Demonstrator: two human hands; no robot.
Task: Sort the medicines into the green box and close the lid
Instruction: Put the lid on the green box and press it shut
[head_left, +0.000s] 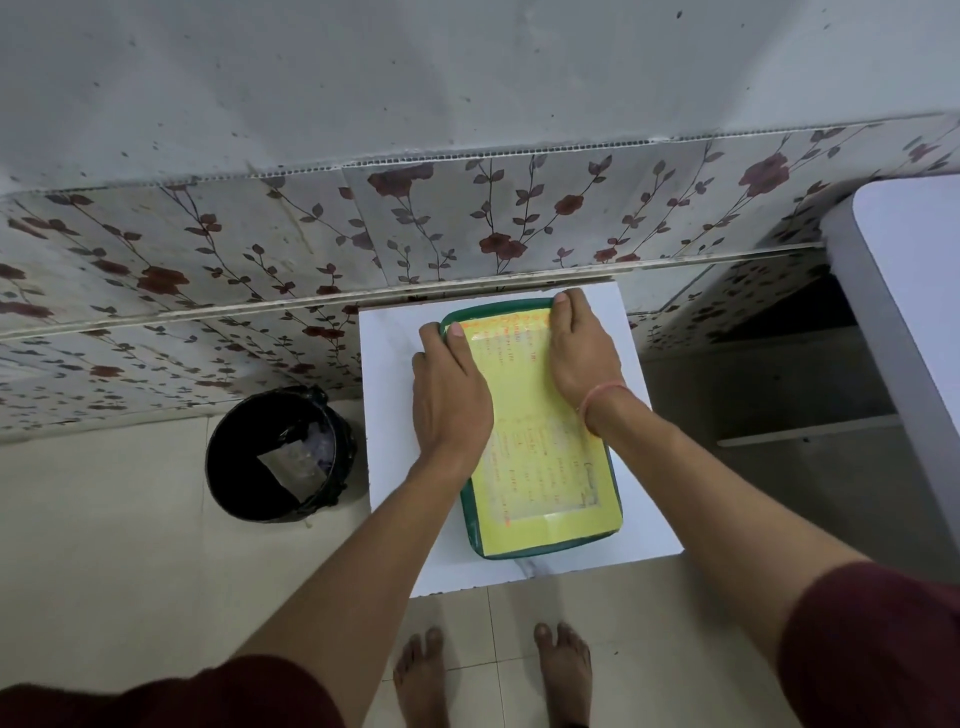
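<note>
The green box (545, 551) lies on a small white table (395, 467), its lid down. A yellow sheet with orange writing (535, 441) covers the lid's top. My left hand (449, 384) lies flat on the lid's far left part, fingers curled over the left rim. My right hand (576, 353) presses flat on the far right part, fingertips at the far right corner; a pink band circles that wrist. No medicines show; the box's inside is hidden under the lid.
A black bin (280, 457) with a liner and some scrap stands on the tiled floor left of the table. A flowered wall (363, 234) runs behind. A white tabletop's edge (904, 291) juts in at the right. My bare feet (488, 670) stand below the table.
</note>
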